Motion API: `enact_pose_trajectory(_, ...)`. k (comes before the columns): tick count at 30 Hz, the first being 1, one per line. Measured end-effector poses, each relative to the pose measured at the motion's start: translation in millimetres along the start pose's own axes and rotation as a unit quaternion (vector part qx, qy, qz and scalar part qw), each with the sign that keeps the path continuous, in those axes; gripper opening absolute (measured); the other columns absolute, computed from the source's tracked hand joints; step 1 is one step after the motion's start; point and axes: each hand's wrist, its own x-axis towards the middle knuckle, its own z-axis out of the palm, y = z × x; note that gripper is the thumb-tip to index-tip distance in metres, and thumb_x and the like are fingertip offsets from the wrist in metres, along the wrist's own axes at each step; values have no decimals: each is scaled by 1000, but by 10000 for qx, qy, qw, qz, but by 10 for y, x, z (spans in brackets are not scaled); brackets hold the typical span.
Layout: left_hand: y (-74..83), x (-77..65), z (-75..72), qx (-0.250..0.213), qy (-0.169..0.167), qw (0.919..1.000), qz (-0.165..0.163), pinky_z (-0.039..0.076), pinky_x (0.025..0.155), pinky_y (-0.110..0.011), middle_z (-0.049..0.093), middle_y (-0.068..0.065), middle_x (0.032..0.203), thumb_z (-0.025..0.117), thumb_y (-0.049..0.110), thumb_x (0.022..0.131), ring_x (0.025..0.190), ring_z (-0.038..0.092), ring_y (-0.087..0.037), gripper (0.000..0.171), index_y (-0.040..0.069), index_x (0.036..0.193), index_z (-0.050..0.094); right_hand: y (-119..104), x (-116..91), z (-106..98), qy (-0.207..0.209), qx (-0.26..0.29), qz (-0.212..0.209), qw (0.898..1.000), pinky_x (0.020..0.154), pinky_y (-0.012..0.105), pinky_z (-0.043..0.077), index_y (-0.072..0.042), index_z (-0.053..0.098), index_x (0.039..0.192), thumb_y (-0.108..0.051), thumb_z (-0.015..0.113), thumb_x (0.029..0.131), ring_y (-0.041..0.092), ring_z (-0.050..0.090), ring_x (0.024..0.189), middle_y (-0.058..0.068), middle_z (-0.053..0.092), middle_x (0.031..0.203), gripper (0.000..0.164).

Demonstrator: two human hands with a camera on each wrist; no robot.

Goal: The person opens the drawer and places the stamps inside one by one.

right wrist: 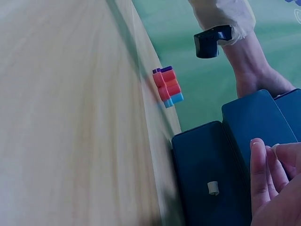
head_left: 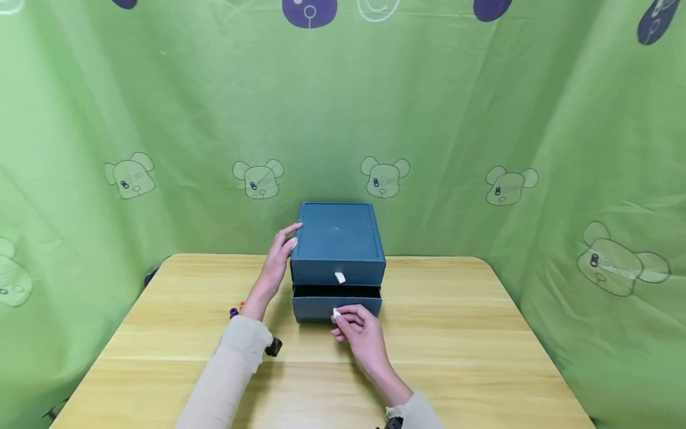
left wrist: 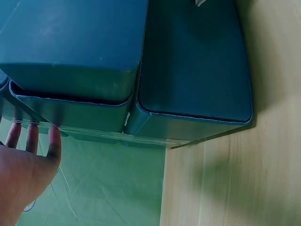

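Observation:
A dark blue two-drawer box [head_left: 336, 229] stands on the table. In the head view its lower drawer [head_left: 316, 308] is partly pulled out, and my right hand [head_left: 364, 336] pinches that drawer's small white pull tab [head_left: 336, 313] between thumb and fingers. The upper drawer carries its own white tab [head_left: 340, 277]. Fingers extended, my left hand [head_left: 277, 256] rests against the box's left upper edge. The wrist views differ: there the upper drawer [left wrist: 70, 42] juts past the lower one [left wrist: 197, 61], and the right hand [right wrist: 282, 183] is before the upper drawer, leaving the lower tab [right wrist: 213, 188] uncovered.
Left of the box, partly behind my left forearm, lie small coloured pieces [right wrist: 167, 85] in red, blue and purple. The wooden table [head_left: 455, 357] reaches back to a green curtain [head_left: 332, 107] printed with bear faces. A black device [head_left: 274, 347] sits at my left wrist.

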Motion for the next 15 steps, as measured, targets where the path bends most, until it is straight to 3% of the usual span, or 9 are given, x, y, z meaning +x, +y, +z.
enact_pose_trajectory(9, 12, -15, 7, 32, -39, 10000, -24, 24, 122, -59, 30, -13, 166, 43, 27, 108, 152, 27, -33, 50, 13, 156, 45, -18, -136, -23, -17, -15, 64, 10000, 71, 31, 63, 1, 68, 117, -5, 69, 98, 36, 76, 84, 26, 73, 110, 20)
enact_pose_trajectory(15, 27, -8, 26, 4, -41, 10000, -48, 24, 122, -58, 29, -14, 166, 43, 27, 107, 151, 27, -33, 51, 12, 156, 44, -46, -215, -39, -32, 14, 55, 10000, 70, 29, 62, 3, 67, 117, -4, 69, 98, 34, 76, 82, 20, 76, 105, 21)
